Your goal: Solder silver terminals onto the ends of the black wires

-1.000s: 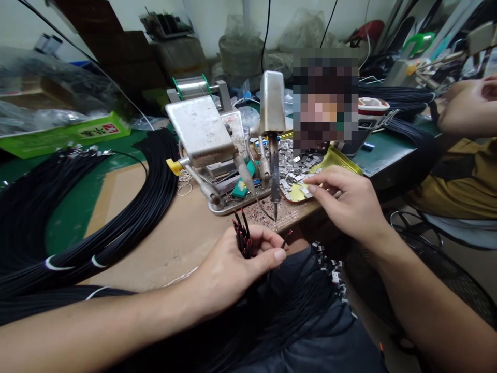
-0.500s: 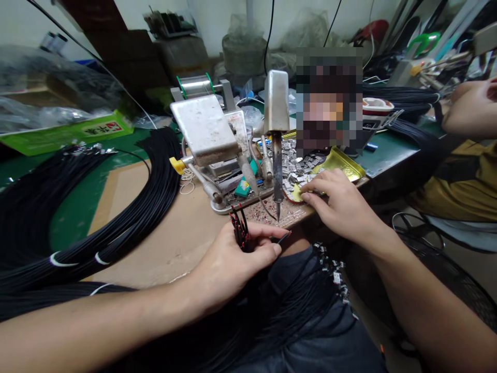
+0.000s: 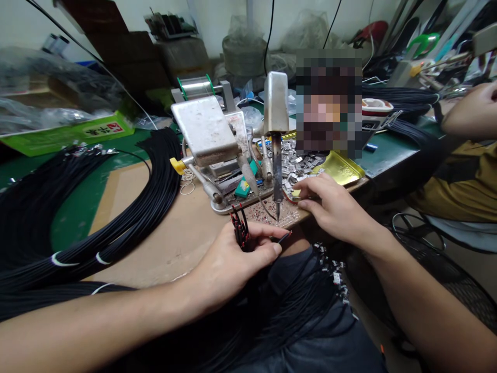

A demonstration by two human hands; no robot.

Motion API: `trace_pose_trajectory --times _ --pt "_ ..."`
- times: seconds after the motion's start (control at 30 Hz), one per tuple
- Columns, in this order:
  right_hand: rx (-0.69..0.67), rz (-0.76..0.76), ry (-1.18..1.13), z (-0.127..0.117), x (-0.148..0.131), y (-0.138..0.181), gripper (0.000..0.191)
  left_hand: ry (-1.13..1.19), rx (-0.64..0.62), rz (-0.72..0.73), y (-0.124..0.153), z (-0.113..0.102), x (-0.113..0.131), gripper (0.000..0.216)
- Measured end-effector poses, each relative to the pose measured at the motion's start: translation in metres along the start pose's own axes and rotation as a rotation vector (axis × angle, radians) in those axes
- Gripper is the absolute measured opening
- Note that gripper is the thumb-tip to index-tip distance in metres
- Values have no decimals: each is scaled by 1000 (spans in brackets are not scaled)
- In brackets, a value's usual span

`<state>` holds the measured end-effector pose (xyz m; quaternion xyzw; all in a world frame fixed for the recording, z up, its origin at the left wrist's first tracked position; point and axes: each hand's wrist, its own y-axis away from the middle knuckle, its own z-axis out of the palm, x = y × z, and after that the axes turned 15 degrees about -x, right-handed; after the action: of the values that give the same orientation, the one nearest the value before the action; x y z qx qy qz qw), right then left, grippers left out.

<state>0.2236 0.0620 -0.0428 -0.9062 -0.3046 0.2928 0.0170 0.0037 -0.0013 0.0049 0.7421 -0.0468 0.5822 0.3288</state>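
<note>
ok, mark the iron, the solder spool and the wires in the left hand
Iron (image 3: 277,168): head view, on its dark shaft.
Spool (image 3: 195,88): head view, on the silvery wound solder between green rims.
Wires (image 3: 242,230): head view, in the bunch near the red-tipped ends.

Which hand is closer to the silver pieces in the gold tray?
Right. The right hand is beside the silver pieces; the left hand, holding black wires, is farther away, to their left.

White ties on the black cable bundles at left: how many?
3: the leftmost tie, a second tie to its right, a third tie below the second. Others may be hidden.
</note>
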Motion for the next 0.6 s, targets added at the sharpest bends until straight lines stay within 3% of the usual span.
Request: trace_pose_trajectory --times 0.1,0.3,0.47,0.6 --pt "-33 -1 33 -1 -1 -1 9 1 4 9 1 0 1 26" --pt "63 6 -28 2 -3 -2 12 -9 -1 19 1 1 0 26" --pt "310 63 -186 8 -2 -1 13 45 47 7 -2 -2 -2 28" --pt "467 114 -477 10 -18 5 3 151 100 16 -4 -5 -5 28"
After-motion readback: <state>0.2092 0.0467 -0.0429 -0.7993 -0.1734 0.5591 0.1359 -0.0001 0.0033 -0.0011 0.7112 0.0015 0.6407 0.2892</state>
